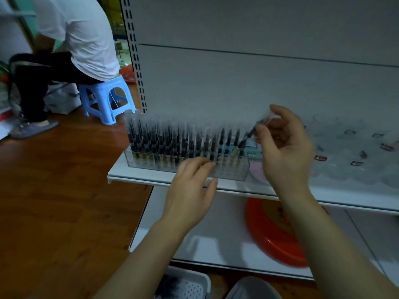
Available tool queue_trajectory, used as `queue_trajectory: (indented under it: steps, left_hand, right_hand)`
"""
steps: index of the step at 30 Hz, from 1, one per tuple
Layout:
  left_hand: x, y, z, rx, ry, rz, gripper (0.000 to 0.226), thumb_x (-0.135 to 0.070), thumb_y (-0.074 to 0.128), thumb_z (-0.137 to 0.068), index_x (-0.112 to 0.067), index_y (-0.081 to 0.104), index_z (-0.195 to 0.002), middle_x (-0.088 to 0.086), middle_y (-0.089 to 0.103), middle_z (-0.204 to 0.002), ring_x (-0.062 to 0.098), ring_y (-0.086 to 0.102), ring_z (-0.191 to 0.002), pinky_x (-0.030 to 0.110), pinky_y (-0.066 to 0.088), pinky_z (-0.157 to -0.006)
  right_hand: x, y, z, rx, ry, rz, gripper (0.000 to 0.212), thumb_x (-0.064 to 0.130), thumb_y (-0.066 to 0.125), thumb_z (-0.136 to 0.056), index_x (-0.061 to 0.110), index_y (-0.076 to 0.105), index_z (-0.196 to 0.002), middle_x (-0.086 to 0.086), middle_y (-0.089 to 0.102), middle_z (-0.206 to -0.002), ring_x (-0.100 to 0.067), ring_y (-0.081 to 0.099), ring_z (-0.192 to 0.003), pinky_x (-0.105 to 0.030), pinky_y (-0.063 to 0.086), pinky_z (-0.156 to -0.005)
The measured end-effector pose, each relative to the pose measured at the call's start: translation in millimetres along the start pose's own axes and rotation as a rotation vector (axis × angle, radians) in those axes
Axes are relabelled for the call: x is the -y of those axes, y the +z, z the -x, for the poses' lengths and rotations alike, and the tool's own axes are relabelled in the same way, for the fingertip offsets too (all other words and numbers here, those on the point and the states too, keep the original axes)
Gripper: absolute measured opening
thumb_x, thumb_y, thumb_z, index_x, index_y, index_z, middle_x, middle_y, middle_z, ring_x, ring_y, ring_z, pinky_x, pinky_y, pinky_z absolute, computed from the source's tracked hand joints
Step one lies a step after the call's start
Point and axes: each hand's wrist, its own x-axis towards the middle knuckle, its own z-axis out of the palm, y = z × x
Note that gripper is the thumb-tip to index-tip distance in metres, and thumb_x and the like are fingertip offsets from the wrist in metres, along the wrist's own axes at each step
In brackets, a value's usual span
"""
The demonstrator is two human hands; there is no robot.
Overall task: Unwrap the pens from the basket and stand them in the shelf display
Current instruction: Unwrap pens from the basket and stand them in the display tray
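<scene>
Mostly filled rack (pixel 187 162) on the shelf (pixel 121 175), its right end part empty, with more stock visible in the basket (pixel 190 283) below the rack, so well along yet unfinished by this judgement. Right hand (pixel 285 147) pinching a tilted pen (pixel 246 140) above the rack's right end; left hand (pixel 192 190) relaxed, fingertips touching the rack's front. Free shelf right of the rack, shelf lip just before it

Dark pens (pixel 172 139) stand upright in rows in a clear rack (pixel 228 171) near the shelf's (pixel 133 175) left front edge; one pen (pixel 245 140) leans tilted at the right end.
</scene>
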Motion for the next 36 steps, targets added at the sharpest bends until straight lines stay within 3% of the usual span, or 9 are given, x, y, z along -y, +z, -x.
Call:
queue_trajectory:
  steps: [3,7,12,17,24,28,31,36]
  left_hand:
    - [-1.9,6.5,-1.2,-0.026,0.026,-0.07,0.039,-0.028,0.057,-0.094,-0.009,0.062,-0.128,0.005,0.057,-0.13,0.026,0.047,-0.126,0.038,0.041,-0.106]
    - [-2.9,12.2,0.6,-0.015,0.019,-0.093,0.033,-0.02,0.057,-0.093,-0.008,0.062,-0.123,0.004,0.058,-0.13,0.025,0.046,-0.128,0.04,0.043,-0.105]
    - [-3.6,12.6,0.1,-0.027,0.021,-0.096,0.03,-0.013,0.059,-0.09,-0.006,0.064,-0.119,0.004,0.059,-0.127,0.026,0.048,-0.126,0.039,0.043,-0.105]
    - [-4.2,13.4,-1.8,-0.052,0.011,-0.079,0.026,-0.008,0.06,-0.088,-0.005,0.066,-0.113,0.005,0.06,-0.123,0.026,0.049,-0.123,0.038,0.044,-0.103]
    - [-7.8,13.1,-1.9,-0.044,-0.011,-0.083,0.023,-0.013,0.057,-0.089,-0.007,0.067,-0.11,0.003,0.06,-0.123,0.023,0.049,-0.124,0.031,0.039,-0.105]
    - [-9.7,9.1,-0.2,-0.083,-0.044,0.005,0.023,-0.012,0.059,-0.089,-0.009,0.067,-0.111,0.001,0.061,-0.12,0.016,0.05,-0.122,0.013,0.027,-0.107]
    - [-11.6,7.2,6.0,-0.115,-0.094,0.075,0.023,-0.02,0.056,-0.093,-0.014,0.066,-0.112,-0.004,0.06,-0.117,0.009,0.05,-0.116,0.007,0.029,-0.1]
    - [-6.5,8.2,30.8,-0.153,-0.285,0.215,0.006,-0.023,0.061,-0.096,-0.024,0.062,-0.101,-0.014,0.058,-0.096,0.003,0.056,-0.089,0.011,0.042,-0.073]
  right_hand:
    - [-4.4,15.1,-9.6,0.036,-0.063,0.061,0.034,0.013,0.066,-0.094,0.023,0.061,-0.126,0.015,0.064,-0.092,-0.002,0.065,-0.085,-0.028,0.057,-0.082]
    - [-11.9,28.3,-12.0,0.088,-0.134,0.156,0.034,0.011,0.066,-0.094,0.016,0.063,-0.127,0.008,0.064,-0.093,0.007,0.06,-0.082,-0.019,0.054,-0.079]
    - [-23.2,39.4,-10.4,0.235,-0.181,0.254,0.034,0.013,0.066,-0.093,0.017,0.064,-0.126,0.001,0.068,-0.089,-0.016,0.064,-0.078,-0.04,0.056,-0.076]
    - [-39.5,42.4,-0.8,0.31,-0.2,0.318,0.035,0.012,0.064,-0.094,0.018,0.063,-0.128,-0.001,0.067,-0.082,-0.019,0.061,-0.072,-0.038,0.052,-0.068]
    - [-46.6,42.0,6.7,0.362,-0.233,0.372,0.056,0.009,0.06,-0.094,0.025,0.048,-0.146,-0.003,0.063,-0.076,-0.022,0.058,-0.065,-0.035,0.047,-0.061]
    - [-41.5,34.0,15.0,0.385,-0.163,0.329,0.07,0.011,0.061,-0.095,0.03,0.032,-0.155,0.003,0.064,-0.082,-0.015,0.058,-0.064,-0.035,0.051,-0.062]
    - [-36.2,27.0,26.8,0.334,-0.112,0.277,0.065,0.012,0.063,-0.094,0.028,0.038,-0.152,0.014,0.06,-0.085,-0.007,0.056,-0.067,-0.022,0.044,-0.062]
    - [-30.5,22.1,72.8,0.307,-0.153,0.25,0.043,0.01,0.066,-0.093,0.015,0.057,-0.135,0.014,0.06,-0.085,-0.007,0.056,-0.067,-0.013,0.041,-0.062]
